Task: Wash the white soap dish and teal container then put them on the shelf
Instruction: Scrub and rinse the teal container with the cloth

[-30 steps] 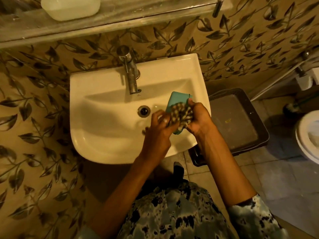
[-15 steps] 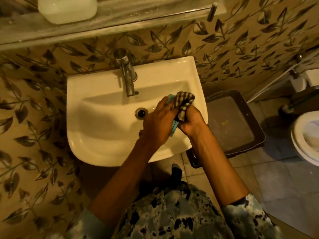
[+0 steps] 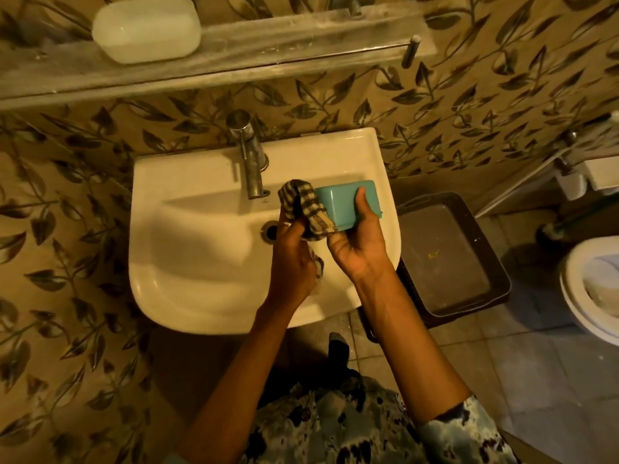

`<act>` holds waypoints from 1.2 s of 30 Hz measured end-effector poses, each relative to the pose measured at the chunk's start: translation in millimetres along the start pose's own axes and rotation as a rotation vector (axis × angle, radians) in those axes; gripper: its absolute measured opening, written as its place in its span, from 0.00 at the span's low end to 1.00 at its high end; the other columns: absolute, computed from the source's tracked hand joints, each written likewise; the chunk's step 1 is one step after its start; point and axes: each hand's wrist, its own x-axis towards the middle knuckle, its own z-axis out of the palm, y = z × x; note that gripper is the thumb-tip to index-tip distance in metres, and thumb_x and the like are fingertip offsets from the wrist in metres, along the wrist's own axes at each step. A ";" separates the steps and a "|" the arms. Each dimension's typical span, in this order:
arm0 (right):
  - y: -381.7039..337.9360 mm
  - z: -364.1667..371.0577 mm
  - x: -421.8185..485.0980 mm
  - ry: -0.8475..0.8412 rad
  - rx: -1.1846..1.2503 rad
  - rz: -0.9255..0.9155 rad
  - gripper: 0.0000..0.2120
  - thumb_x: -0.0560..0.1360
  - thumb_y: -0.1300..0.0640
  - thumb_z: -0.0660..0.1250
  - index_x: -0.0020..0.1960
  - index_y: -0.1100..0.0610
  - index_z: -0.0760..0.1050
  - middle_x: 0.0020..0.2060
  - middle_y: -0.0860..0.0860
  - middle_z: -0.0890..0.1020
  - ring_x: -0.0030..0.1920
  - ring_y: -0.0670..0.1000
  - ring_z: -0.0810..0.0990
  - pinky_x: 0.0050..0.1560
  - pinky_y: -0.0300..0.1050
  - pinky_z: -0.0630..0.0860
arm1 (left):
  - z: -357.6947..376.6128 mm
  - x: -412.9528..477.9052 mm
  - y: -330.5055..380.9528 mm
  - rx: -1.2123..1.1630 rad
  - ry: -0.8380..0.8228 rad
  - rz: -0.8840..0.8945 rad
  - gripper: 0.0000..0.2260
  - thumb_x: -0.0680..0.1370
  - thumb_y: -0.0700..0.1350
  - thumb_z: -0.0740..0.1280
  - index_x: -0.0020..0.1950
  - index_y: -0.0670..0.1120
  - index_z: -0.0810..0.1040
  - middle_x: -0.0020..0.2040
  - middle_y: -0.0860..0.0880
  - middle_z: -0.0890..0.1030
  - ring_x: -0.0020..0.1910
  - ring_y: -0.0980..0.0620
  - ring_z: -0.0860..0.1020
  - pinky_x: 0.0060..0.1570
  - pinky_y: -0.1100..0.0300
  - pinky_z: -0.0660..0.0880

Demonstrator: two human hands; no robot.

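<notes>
The teal container [image 3: 345,202] is held bottom-up over the right side of the white sink [image 3: 187,262], with my right hand [image 3: 360,242] gripping it from below, thumb on top. My left hand [image 3: 294,259] holds a checkered cloth [image 3: 306,209] bunched against the container's left end. The white soap dish [image 3: 147,30] lies on the glass shelf [image 3: 268,55] above the sink, at its left part.
A metal tap [image 3: 249,162] stands at the sink's back, the drain [image 3: 269,231] below it. A dark bin [image 3: 449,259] sits on the floor right of the sink. A toilet [image 3: 593,289] is at the far right. Leaf-patterned tiles cover the wall.
The hands have parted: the cloth went from my right hand to my left, and the teal container is now turned flat and exposed in my right hand. The view has tilted up.
</notes>
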 end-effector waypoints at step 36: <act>37.9 -18.1 -21.9 -0.204 0.012 0.000 0.25 0.76 0.47 0.61 0.63 0.66 0.73 0.56 0.64 0.79 0.57 0.60 0.80 0.51 0.57 0.81 | -35.8 14.9 5.1 0.099 0.045 -0.069 0.13 0.75 0.36 0.61 0.57 0.41 0.80 0.70 0.43 0.71 0.69 0.45 0.70 0.64 0.61 0.71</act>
